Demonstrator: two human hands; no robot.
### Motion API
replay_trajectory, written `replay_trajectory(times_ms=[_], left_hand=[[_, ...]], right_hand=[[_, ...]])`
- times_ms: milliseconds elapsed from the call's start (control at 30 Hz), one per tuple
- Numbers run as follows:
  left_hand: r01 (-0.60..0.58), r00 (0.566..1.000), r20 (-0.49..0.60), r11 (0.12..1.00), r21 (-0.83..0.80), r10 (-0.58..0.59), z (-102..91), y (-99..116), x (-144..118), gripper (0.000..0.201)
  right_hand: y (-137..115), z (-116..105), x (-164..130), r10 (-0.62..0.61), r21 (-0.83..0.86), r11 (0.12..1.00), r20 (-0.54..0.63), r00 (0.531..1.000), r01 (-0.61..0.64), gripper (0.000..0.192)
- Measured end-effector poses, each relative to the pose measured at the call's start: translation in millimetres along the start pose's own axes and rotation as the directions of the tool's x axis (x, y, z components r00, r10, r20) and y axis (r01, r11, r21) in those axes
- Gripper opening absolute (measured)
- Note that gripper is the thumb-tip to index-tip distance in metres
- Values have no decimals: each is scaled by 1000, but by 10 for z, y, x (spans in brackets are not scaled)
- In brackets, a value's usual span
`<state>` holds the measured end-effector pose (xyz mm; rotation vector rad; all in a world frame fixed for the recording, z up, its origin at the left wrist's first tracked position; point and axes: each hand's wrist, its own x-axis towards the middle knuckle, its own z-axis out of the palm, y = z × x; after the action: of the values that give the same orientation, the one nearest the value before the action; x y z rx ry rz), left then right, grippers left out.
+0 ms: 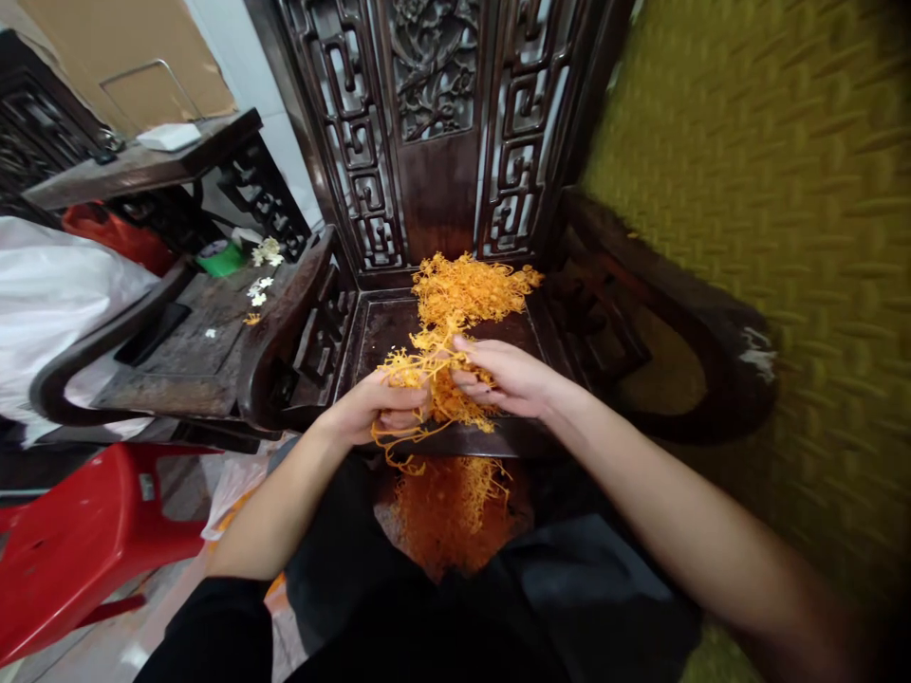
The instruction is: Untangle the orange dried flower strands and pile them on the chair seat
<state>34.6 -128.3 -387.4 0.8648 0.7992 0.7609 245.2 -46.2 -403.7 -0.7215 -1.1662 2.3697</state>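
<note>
Over the front edge of the dark carved chair seat (388, 327), my left hand (374, 408) and right hand (509, 378) meet around a tangled clump of orange strands (427, 372). My left hand is curled under the clump, fingers closed on a bunch of threads that trail down past the seat's edge. My right hand lies across the clump from the other side, fingers stretched out fairly flat with the tips pressing into the strands, thumb on top. Farther back on the seat, against the carved chair back (434, 123), sits a larger loose heap of the same orange strands (474, 285). Below the seat's front edge, between my knees, another mass of strands (452, 512) lies in shadow; what holds it I cannot tell. Left of the chair stands a second dark wooden seat (192, 346) with small white flowers (260, 289) and a green lid (220, 256) on it. Lower left of the chair is a red plastic stool (78, 541). Right of the chair rises a yellow woven surface (775, 190).
</note>
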Motion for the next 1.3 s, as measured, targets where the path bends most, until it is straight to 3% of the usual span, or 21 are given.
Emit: replay_trajectory(times_ms=[67,133,233,300,333,400,433,467,500,567,667,733,767,833,900,1000,1133,1233,1300], left_hand=[[51,998,34,999,18,-51,26,-3,19,36],[82,995,55,996,28,-83,45,-5,27,35],[99,994,32,994,48,-101,49,-8,-2,35],[103,995,-9,992,68,-103,36,-11,-45,34],[105,994,-19,991,84,-104,25,-13,-67,34],[94,995,-26,988,126,-92,-7,-19,-99,34],[79,996,-40,985,153,-73,-26,-21,-103,35],[57,997,-70,982,180,-45,-45,-22,-97,35],[33,994,-110,979,202,-11,-63,-20,-84,34],[-6,983,-179,974,228,48,-93,-7,-42,31],[-56,968,-226,973,222,108,-105,24,14,56],[-76,964,-229,968,239,133,-91,36,36,55],[-79,968,-213,963,258,136,-79,38,43,48],[-84,978,-159,953,291,134,-53,33,56,37],[-78,985,-122,952,296,118,-33,19,62,41],[-54,985,-149,970,238,92,-41,-2,49,66],[-62,980,-182,989,131,85,-108,5,-4,98],[-77,989,-117,991,107,89,-131,44,-42,102],[-83,992,-82,991,107,92,-124,75,-61,95]], right_hand=[[39,48,20,54,-44,998,91,994,-50,48],[76,89,43,32,-71,997,100,994,-25,48],[87,64,97,-93,-90,992,-40,995,89,40],[24,-66,136,-201,-106,978,-238,950,180,39],[-32,-167,149,-254,-111,967,-370,894,228,40],[-177,-406,147,-348,-143,931,-632,693,336,40],[-250,-517,128,-386,-168,906,-705,596,388,40],[-311,-604,100,-437,-213,877,-726,530,431,36],[-354,-654,64,-473,-244,860,-710,522,448,33],[-368,-629,-17,-518,-285,850,-602,608,443,28],[-251,-340,-123,-537,-354,837,-379,754,418,15],[-157,-97,-174,-584,-507,754,-227,779,418,13],[-118,9,-192,-616,-614,665,-127,777,426,20],[-58,160,-202,-652,-793,401,105,751,459,29],[-12,220,-176,-640,-878,146,267,720,455,34],[40,186,-104,-609,-948,-36,273,745,317,39],[57,113,-76,-635,-957,-25,237,736,288,32],[44,118,-119,-659,-939,44,229,716,340,33],[31,129,-149,-744,-940,87,160,649,331,32]])
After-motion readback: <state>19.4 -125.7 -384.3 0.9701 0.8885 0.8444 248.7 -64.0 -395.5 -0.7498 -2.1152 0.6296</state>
